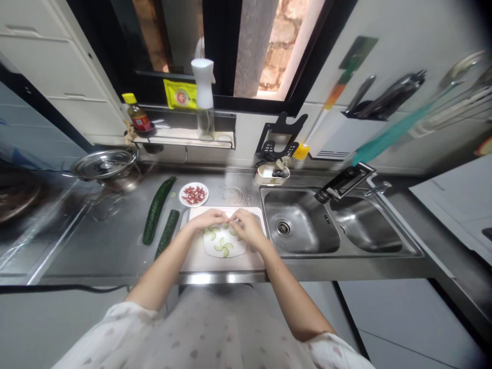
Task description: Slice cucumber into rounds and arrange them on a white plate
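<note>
Two bare hands meet over the far half of a white plate (211,249). Fingertips of the left hand (209,219) and right hand (248,228) come together closely; whether they pinch anything between them cannot be told at this scale. Pale green slices (224,248) with darker edges lie on the plate, the nearest cluster fanned out as a pinwheel, with others partly covered by the fingers. The plate rests on a light cutting board (192,262), set on a metal counter (111,248). To the left of the board lie one long cucumber (157,210) and, nearer the person, a shorter cucumber piece (168,230), partly hidden by the left forearm. Just beyond the board's far left corner stands a small round dish (194,205) of red pieces (194,194). A double sink (307,238) adjoins the board on the right, with a black faucet (340,185) above it. Farther left stands a lidded pot (119,179).
</note>
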The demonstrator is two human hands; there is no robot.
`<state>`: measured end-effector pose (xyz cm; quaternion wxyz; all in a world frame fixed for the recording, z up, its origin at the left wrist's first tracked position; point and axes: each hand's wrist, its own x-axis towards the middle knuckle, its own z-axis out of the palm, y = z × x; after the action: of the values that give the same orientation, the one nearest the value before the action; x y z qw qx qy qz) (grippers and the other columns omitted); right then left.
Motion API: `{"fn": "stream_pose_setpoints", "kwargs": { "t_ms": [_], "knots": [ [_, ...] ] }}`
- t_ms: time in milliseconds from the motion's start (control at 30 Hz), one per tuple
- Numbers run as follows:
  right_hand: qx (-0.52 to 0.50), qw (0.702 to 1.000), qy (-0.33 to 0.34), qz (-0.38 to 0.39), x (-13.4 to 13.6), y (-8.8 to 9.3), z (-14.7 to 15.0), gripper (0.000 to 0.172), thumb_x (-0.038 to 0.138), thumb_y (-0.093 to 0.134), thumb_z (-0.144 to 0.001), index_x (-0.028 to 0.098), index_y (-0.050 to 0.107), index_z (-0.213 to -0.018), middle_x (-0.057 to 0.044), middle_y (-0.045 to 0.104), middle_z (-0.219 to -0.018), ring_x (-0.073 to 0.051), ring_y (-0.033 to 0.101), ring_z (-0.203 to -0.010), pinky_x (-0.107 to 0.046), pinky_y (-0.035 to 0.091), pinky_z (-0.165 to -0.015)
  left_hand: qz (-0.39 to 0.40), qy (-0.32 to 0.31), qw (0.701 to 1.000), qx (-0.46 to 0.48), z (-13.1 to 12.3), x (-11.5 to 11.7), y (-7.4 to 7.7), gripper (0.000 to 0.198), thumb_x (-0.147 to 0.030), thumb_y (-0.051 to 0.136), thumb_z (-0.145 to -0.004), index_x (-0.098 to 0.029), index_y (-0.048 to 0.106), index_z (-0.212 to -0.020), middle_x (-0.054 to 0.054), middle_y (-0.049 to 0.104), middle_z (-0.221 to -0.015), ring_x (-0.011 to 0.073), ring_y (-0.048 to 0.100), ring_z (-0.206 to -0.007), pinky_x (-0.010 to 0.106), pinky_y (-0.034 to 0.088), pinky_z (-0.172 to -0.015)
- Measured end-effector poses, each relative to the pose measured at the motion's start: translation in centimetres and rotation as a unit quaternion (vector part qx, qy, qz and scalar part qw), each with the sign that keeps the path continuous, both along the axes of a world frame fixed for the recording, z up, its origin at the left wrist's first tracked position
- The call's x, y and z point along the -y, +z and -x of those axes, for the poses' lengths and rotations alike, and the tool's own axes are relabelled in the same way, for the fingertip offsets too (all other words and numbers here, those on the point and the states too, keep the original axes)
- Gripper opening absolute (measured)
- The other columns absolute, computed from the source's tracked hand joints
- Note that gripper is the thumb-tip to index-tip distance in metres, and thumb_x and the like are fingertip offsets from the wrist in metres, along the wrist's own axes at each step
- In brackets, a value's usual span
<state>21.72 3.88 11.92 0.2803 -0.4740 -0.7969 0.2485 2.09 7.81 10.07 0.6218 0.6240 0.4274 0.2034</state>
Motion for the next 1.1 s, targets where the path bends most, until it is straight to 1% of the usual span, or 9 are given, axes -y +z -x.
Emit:
{"fn": "stream_pose_setpoints", "kwargs": {
  "t_ms": [67, 133, 300, 367, 467, 600, 700, 867, 1100],
  "knots": [
    [-0.006, 1.000, -0.009, -0.001, 0.1, -0.4, -0.3, 0.011, 0.020, 0.053, -0.087, 0.019, 0.060, -0.079, -0.003, 0.060, -0.085, -0.017, 0.053, -0.085, -0.028, 0.038, -0.080, -0.004, 0.018, 1.000, 0.002, -0.3, 0.2, -0.3, 0.034, -0.045, 0.062, -0.077, -0.013, 0.067, -0.083, 0.005, 0.065, -0.079, 0.0130, 0.057, -0.073, 0.022, 0.044, -0.066],
    [-0.006, 1.000, -0.024, -0.001, 0.2, -1.2, -0.9, 0.011, 0.021, 0.053, -0.087, 0.019, 0.060, -0.079, -0.003, 0.060, -0.084, -0.016, 0.053, -0.084, -0.027, 0.038, -0.080, -0.017, 0.048, 0.999, -0.019, -0.6, 0.4, -0.9, 0.033, -0.045, 0.061, -0.078, -0.013, 0.066, -0.083, 0.004, 0.065, -0.079, 0.0130, 0.057, -0.073, 0.022, 0.044, -0.067],
    [0.037, 0.995, -0.088, 0.008, 0.3, -4.2, -2.4, 0.010, 0.023, 0.055, -0.085, 0.019, 0.061, -0.078, -0.002, 0.060, -0.081, -0.017, 0.051, -0.083, -0.028, 0.036, -0.082, -0.059, 0.102, 0.986, -0.121, -1.6, 1.0, -3.0, 0.023, -0.036, 0.059, -0.079, -0.014, 0.063, -0.081, 0.004, 0.067, -0.079, 0.0137, 0.058, -0.071, 0.022, 0.044, -0.064],
    [0.061, 0.992, -0.107, 0.028, 0.5, -5.6, -2.8, 0.011, 0.023, 0.054, -0.086, 0.018, 0.061, -0.078, -0.003, 0.060, -0.080, -0.017, 0.051, -0.083, -0.028, 0.036, -0.081, -0.083, 0.108, 0.975, -0.176, -2.1, 1.4, -3.8, 0.018, -0.031, 0.059, -0.079, -0.014, 0.064, -0.082, 0.003, 0.068, -0.079, 0.0136, 0.058, -0.070, 0.022, 0.043, -0.064],
    [0.101, 0.984, -0.128, 0.068, 0.7, -7.3, -3.0, 0.015, 0.022, 0.052, -0.088, 0.017, 0.062, -0.078, -0.003, 0.061, -0.079, -0.016, 0.052, -0.081, -0.025, 0.036, -0.075, -0.119, 0.103, 0.955, -0.252, -3.1, 2.1, -4.7, 0.014, -0.028, 0.059, -0.079, -0.016, 0.066, -0.083, 0.003, 0.069, -0.081, 0.0140, 0.060, -0.072, 0.022, 0.041, -0.064],
    [0.162, 0.971, -0.146, 0.103, 1.0, -8.8, -2.7, 0.017, 0.024, 0.050, -0.090, 0.016, 0.064, -0.082, -0.005, 0.064, -0.082, -0.015, 0.053, -0.082, -0.023, 0.034, -0.072, -0.122, 0.089, 0.939, -0.308, -4.7, 2.7, -5.5, 0.015, -0.026, 0.058, -0.081, -0.018, 0.068, -0.088, 0.003, 0.071, -0.086, 0.0154, 0.062, -0.079, 0.022, 0.040, -0.066],
    [0.202, 0.961, -0.151, 0.114, 0.9, -9.5, -2.4, 0.018, 0.025, 0.050, -0.090, 0.017, 0.065, -0.086, -0.006, 0.066, -0.088, -0.016, 0.054, -0.083, -0.023, 0.033, -0.071, -0.121, 0.090, 0.929, -0.339, -5.8, 2.9, -6.0, 0.017, -0.028, 0.056, -0.083, -0.019, 0.068, -0.092, 0.005, 0.071, -0.090, 0.0170, 0.063, -0.083, 0.023, 0.041, -0.069],
    [0.239, 0.951, -0.151, 0.125, 0.7, -9.9, -2.0, 0.020, 0.028, 0.049, -0.091, 0.017, 0.066, -0.090, -0.007, 0.068, -0.094, -0.017, 0.056, -0.087, -0.024, 0.033, -0.074, -0.125, 0.085, 0.915, -0.374, -6.9, 2.7, -6.8, 0.020, -0.029, 0.050, -0.088, -0.019, 0.067, -0.093, 0.007, 0.070, -0.090, 0.0177, 0.063, -0.083, 0.024, 0.041, -0.070],
    [0.263, 0.943, -0.152, 0.134, 0.7, -9.9, -1.7, 0.022, 0.028, 0.046, -0.093, 0.018, 0.065, -0.094, -0.008, 0.068, -0.099, -0.018, 0.057, -0.091, -0.025, 0.034, -0.077, -0.145, 0.070, 0.905, -0.394, -7.6, 2.6, -7.0, 0.024, -0.028, 0.044, -0.092, -0.016, 0.065, -0.091, 0.010, 0.069, -0.091, 0.0179, 0.063, -0.084, 0.025, 0.041, -0.072]
  ]
}}
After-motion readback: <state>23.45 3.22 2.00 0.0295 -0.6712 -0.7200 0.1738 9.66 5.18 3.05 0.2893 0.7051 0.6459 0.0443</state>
